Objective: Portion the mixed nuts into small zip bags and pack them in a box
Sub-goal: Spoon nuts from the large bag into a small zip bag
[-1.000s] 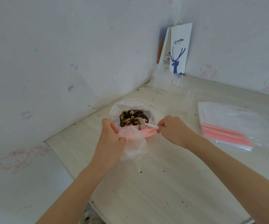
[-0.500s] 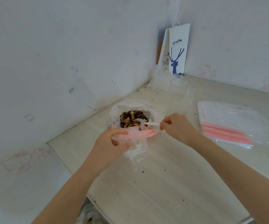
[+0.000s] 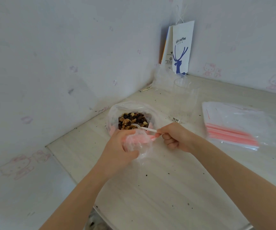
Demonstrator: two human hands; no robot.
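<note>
Head view: left hand [image 3: 119, 146] has fingers curled round small zip bag [image 3: 138, 144], mouth up right beside mixed nuts [image 3: 132, 121] near desk [image 3: 167, 188] left edge, prob. to shorten scoops; right hand [image 3: 175, 138] pinches white spoon [image 3: 144, 128], bowl on nuts
</note>
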